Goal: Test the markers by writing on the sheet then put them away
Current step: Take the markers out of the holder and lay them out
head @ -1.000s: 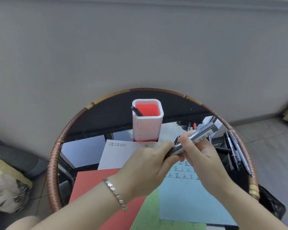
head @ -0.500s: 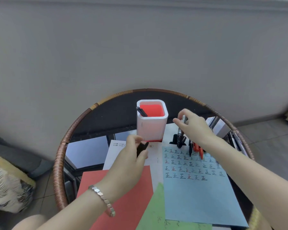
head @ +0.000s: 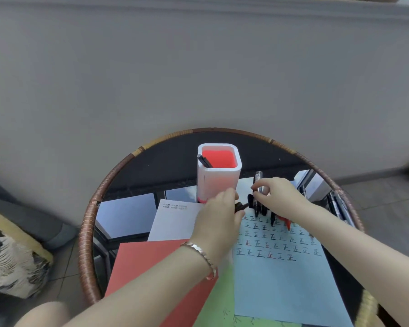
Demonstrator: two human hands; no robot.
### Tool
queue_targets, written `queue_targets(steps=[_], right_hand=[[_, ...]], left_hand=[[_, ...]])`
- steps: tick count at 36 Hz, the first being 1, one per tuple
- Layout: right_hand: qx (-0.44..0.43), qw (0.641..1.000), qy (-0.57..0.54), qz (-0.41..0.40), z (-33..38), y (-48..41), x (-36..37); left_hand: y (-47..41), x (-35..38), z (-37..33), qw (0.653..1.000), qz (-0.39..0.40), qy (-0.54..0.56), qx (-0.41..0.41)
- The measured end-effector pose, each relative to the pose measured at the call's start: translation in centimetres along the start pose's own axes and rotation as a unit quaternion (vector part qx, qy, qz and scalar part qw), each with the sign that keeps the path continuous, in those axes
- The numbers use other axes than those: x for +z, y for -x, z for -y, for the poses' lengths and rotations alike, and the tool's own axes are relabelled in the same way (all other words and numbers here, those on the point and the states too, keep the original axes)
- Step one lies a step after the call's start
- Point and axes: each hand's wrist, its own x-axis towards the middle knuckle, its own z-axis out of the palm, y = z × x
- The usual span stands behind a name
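Above the blue sheet's (head: 286, 274) far edge, the right hand (head: 279, 197) now pinches a silver marker (head: 258, 185) upright, moved leftward; the left hand (head: 219, 215), advanced beside the white pen holder (head: 219, 175), grips a black cap (head: 240, 206).

Red sheet (head: 151, 263), green sheet (head: 222, 308), patterned cushion (head: 12, 260) left.

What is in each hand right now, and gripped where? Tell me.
The right hand pinches a silver marker around mid-barrel, tip down. The left hand holds a small dark piece, probably its cap, at the fingertips.
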Motion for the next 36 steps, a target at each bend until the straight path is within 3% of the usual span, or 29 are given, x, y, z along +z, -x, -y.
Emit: queue_targets(steps=[6,9,14,17,21,26,33,36], right_hand=[[-0.016,1.000,-0.024,-0.008,-0.6,0.8,0.1],[-0.018,1.000,-0.021,-0.012,-0.9,1.1,0.1],[-0.024,0.999,-0.035,-0.027,-0.6,2.2,-0.3],[-0.026,0.997,-0.062,-0.038,-0.2,3.3,-0.6],[-0.037,0.992,-0.113,-0.049,0.9,5.1,-0.8],[-0.060,0.982,-0.166,-0.064,2.4,7.1,-1.1],[-0.056,0.965,-0.239,-0.090,3.9,9.0,-1.8],[-0.048,0.938,-0.325,-0.108,4.8,9.5,-2.5]], left_hand=[[-1.3,2.3,0.4,0.979,-0.001,-0.182,0.096],[-1.3,2.1,0.7,0.977,-0.024,-0.173,0.125],[-1.6,-2.0,0.4,0.942,-0.202,-0.144,0.225],[-2.8,-4.9,0.8,0.937,-0.257,-0.160,0.172],[-4.1,-7.4,1.5,0.977,-0.153,-0.129,0.067],[-4.6,-7.4,2.2,0.993,-0.088,-0.048,0.069],[-3.8,-10.0,0.6,0.964,-0.228,0.002,0.138],[-1.9,-11.4,-1.0,0.942,-0.281,0.105,0.152]])
